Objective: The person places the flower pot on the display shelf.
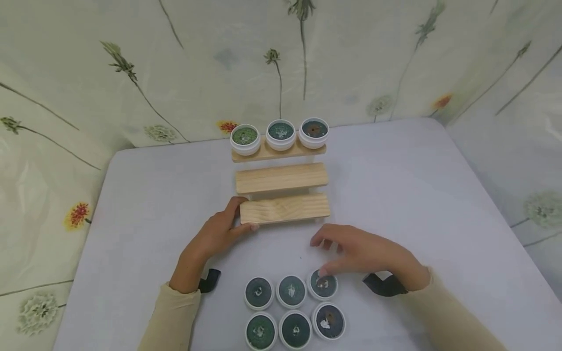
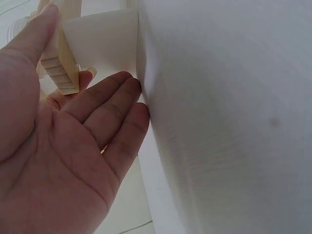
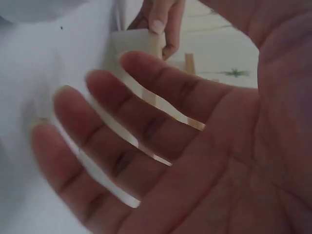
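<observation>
A wooden three-tier stand [image 1: 284, 208] stands mid-table, its pale planks on whitish supports. My left hand [image 1: 218, 232] grips the left end of the lowest plank [image 2: 61, 73], thumb at the front edge and index finger behind it. The other left fingers extend below, beside the white support [image 2: 105, 41]. My right hand [image 1: 357, 247] hovers to the right of the stand's front, fingers spread and slightly bent, palm bare in the right wrist view. Its thumb overlaps the rim of a white round cup [image 1: 327, 287] with a dark, brown-flecked top.
Several more white cups with dark green tops, such as the front left one [image 1: 261, 331], sit in two rows near me. Three cups, among them a light green one [image 1: 245, 136], line the top plank. A floral curtain [image 1: 246, 58] hangs behind the white-covered table [image 1: 395, 175].
</observation>
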Available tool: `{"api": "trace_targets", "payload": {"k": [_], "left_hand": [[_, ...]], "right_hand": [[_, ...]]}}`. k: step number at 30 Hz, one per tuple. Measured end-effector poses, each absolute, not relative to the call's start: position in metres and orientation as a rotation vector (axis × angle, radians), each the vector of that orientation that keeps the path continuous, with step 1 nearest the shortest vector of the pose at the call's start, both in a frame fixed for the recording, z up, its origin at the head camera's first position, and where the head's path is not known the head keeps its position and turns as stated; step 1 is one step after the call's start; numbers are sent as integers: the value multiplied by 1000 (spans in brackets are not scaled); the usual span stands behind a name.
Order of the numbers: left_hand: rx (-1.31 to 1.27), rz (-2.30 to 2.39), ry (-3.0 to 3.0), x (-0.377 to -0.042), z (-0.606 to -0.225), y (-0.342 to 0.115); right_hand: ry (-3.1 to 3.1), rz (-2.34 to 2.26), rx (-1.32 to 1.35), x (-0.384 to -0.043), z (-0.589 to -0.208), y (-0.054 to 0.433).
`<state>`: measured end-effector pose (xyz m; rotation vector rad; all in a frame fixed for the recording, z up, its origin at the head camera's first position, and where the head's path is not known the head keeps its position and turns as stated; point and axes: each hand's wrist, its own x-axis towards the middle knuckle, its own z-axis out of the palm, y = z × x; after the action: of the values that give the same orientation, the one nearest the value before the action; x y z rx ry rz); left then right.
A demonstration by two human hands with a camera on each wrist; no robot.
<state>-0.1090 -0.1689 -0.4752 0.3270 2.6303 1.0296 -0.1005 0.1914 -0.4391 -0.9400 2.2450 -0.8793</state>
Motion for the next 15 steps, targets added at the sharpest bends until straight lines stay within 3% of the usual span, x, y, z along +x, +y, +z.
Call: {"api": "trace_targets", "payload": {"k": [15], "left_hand": [[313,1026,2639,-109,-476,-166]], "right_hand": [[2131,-742,-1071,-81,-444,184]]}}
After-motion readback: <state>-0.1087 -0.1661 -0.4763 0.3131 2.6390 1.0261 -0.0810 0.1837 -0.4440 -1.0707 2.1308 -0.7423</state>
